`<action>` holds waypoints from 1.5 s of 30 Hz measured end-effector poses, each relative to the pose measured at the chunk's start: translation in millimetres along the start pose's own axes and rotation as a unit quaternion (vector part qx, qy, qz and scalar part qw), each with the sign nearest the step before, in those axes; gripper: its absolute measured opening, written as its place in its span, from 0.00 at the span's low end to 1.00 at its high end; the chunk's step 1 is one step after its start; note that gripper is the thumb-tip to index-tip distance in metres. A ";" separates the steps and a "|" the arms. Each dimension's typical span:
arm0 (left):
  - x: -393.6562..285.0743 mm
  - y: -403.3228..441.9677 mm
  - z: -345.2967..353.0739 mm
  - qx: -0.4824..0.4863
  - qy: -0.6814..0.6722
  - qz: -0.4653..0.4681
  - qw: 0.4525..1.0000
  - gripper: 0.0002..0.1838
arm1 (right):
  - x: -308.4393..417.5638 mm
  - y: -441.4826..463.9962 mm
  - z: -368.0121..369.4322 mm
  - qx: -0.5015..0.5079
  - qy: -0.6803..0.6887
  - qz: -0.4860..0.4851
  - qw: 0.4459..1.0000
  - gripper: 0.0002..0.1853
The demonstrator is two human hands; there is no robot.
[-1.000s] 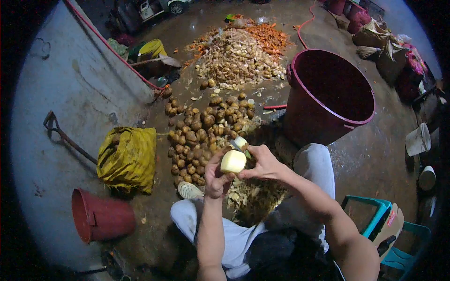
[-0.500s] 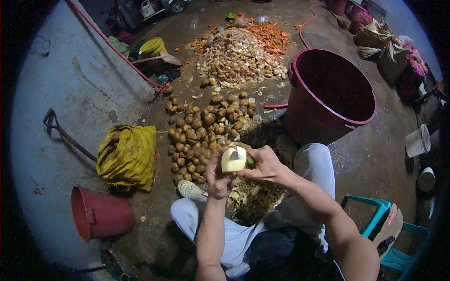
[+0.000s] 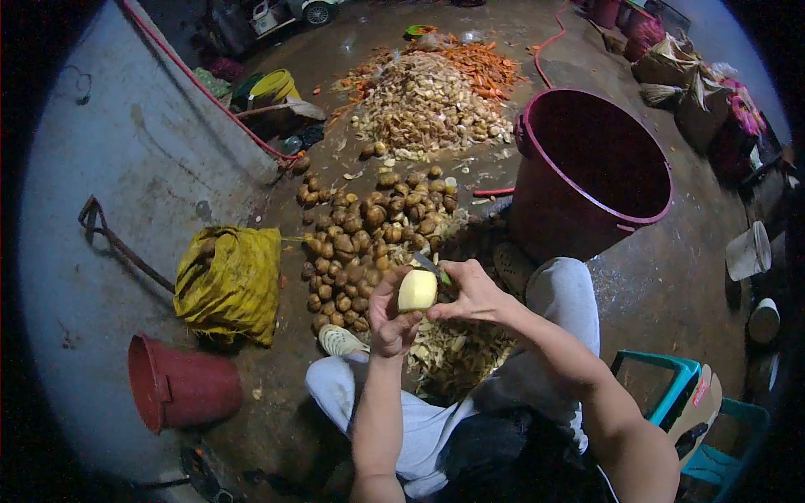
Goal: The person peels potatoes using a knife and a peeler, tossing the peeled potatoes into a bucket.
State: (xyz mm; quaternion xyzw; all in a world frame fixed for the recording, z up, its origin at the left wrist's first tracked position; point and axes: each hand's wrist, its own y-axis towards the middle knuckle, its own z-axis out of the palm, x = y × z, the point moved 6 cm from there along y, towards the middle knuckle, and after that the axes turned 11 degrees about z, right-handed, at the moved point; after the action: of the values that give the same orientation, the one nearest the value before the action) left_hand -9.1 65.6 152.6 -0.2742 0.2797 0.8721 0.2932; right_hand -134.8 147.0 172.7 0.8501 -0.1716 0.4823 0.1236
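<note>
A pale yellow peeled potato (image 3: pixel 417 290) is in my left hand (image 3: pixel 391 317), the fingers and thumb wrapped around its left side and bottom. My right hand (image 3: pixel 473 290) is closed on a small knife (image 3: pixel 427 264) with a grey blade and a bit of green showing at the handle. The blade points up and left, just above the top of the potato. My right thumb lies close to the potato's lower right side. Beneath the hands are a pile of brown unpeeled potatoes (image 3: pixel 352 243) and a heap of peelings (image 3: pixel 457 356).
A large maroon tub (image 3: pixel 549 201) stands to the right of the pile. On the left are a yellow sack (image 3: pixel 226 289) and a red bucket (image 3: pixel 193 390). Farther back lies a big pale heap (image 3: pixel 428 105) beside orange carrot pieces (image 3: pixel 482 67). A teal stool (image 3: pixel 671 365) is at lower right.
The knife blade has moved from the face of the potato to above its top edge. The potato sits slightly lower, still in my left hand.
</note>
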 end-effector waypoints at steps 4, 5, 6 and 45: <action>3.1 -2.5 3.4 0.005 -0.014 -0.008 1.000 0.39 | -2.5 -0.3 3.2 0.010 -0.014 -0.015 1.000 0.40; 3.0 -2.4 3.0 0.005 -0.014 -0.008 1.000 0.39 | -2.9 -0.3 3.5 0.010 -0.013 -0.014 1.000 0.40; 3.1 -2.2 4.6 0.017 -0.027 -0.012 0.999 0.39 | -0.5 -0.6 2.3 0.007 -0.005 -0.023 1.000 0.40; 15.7 -7.7 6.2 -0.032 -0.041 -0.041 0.998 0.38 | 16.1 -15.0 -1.6 -0.111 -0.147 -0.107 0.977 0.32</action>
State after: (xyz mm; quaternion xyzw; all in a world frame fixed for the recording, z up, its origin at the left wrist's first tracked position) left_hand -16.5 80.4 144.2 -0.2585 0.2276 0.8785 0.3310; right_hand -122.2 158.5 186.7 0.9063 -0.1482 0.3137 0.2415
